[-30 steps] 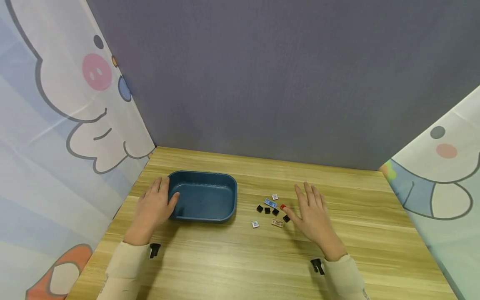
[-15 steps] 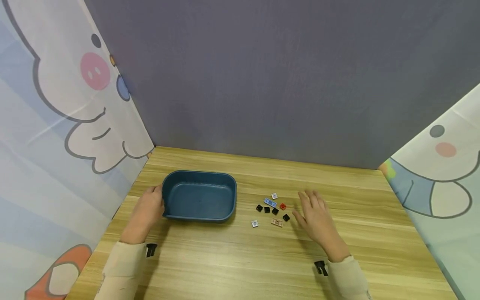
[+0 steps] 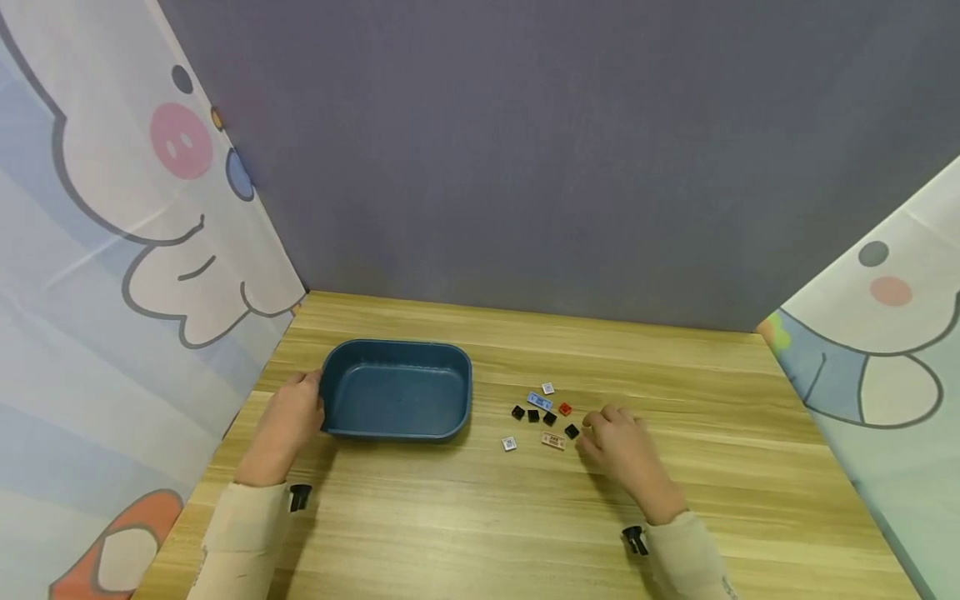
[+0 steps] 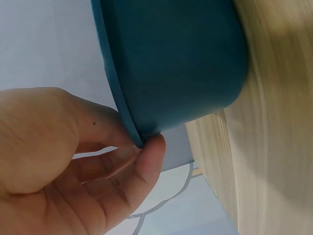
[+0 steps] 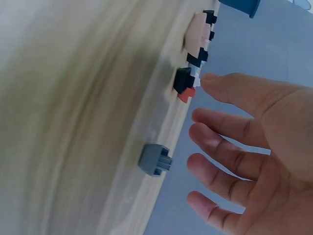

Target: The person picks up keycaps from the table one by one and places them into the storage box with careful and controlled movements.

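In the head view my left hand point(image 3: 287, 423) grips the left end of a dark blue rectangular tub point(image 3: 322, 392). The left wrist view shows thumb and fingers pinching the rim of the tub point(image 4: 181, 58). My right hand point(image 3: 622, 446) hovers just right of several small keycaps, loosely curled and holding nothing. Among them are a red keycap point(image 3: 565, 409), a blue keycap point(image 3: 540, 402), a pinkish keycap point(image 3: 553, 440) and a black keycap point(image 3: 572, 432). In the right wrist view a grey keycap point(image 5: 155, 160) lies near the fingertips; in the head view the hand hides it.
White keycaps lie at the group's back point(image 3: 548, 388) and front left point(image 3: 509, 443). The wooden table point(image 3: 450, 525) meets a grey backdrop point(image 3: 487, 167) behind. Cartoon-printed curtains point(image 3: 97, 250) hang at both sides. A black clip point(image 3: 634, 540) sits at the right cuff.
The left hand has gone from lying spread over the tub's left edge to gripping its rim. The right hand has drawn back slightly from the keycaps, and its fingers have curled more.
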